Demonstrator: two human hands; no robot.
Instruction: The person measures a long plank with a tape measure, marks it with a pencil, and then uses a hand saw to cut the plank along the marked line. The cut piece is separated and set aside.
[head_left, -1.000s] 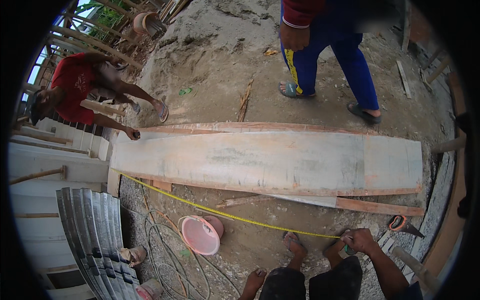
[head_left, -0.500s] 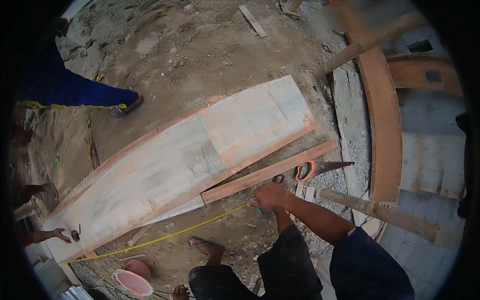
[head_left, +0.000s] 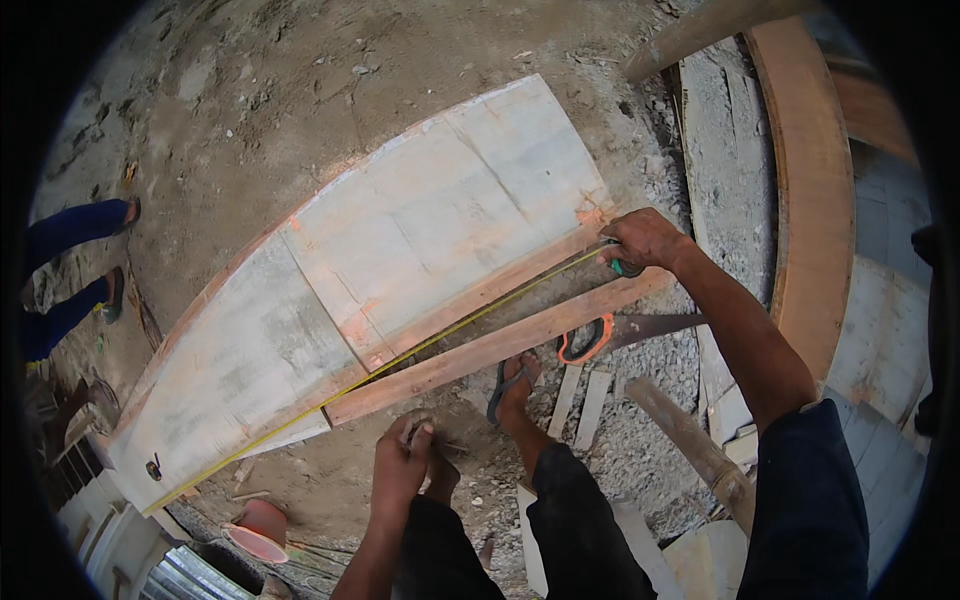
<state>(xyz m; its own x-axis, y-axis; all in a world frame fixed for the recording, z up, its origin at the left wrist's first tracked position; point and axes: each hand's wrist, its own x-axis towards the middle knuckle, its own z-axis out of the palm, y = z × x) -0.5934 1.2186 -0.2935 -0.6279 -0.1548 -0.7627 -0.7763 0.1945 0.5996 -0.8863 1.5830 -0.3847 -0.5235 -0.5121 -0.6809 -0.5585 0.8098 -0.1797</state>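
Note:
My right hand (head_left: 648, 238) grips a tape measure (head_left: 626, 268) with a green-edged case, near the right corner of a large curved pale panel (head_left: 400, 230). Its yellow tape (head_left: 470, 318) runs taut along the panel's near edge down to the far-left end. My left hand (head_left: 402, 455) is closed above the ground by my knees; what sits in its fingers is too small to name. A reddish wooden plank (head_left: 490, 350) lies just below the panel. Beside the plank is a handsaw with an orange and black handle (head_left: 585, 340), its blade pointing right.
A small black object (head_left: 153, 467) rests on the panel's left end. Another person's legs (head_left: 75, 255) stand at the left. A pink bucket (head_left: 260, 530) lies tilted at lower left. Wooden poles (head_left: 690, 445), offcuts (head_left: 580, 405) and a curved brown board (head_left: 810, 180) occupy the right side.
My right hand has moved right and up with the tape measure, drawing the tape out along the panel. My left hand has risen into view. The other person's hand has left the panel's left end.

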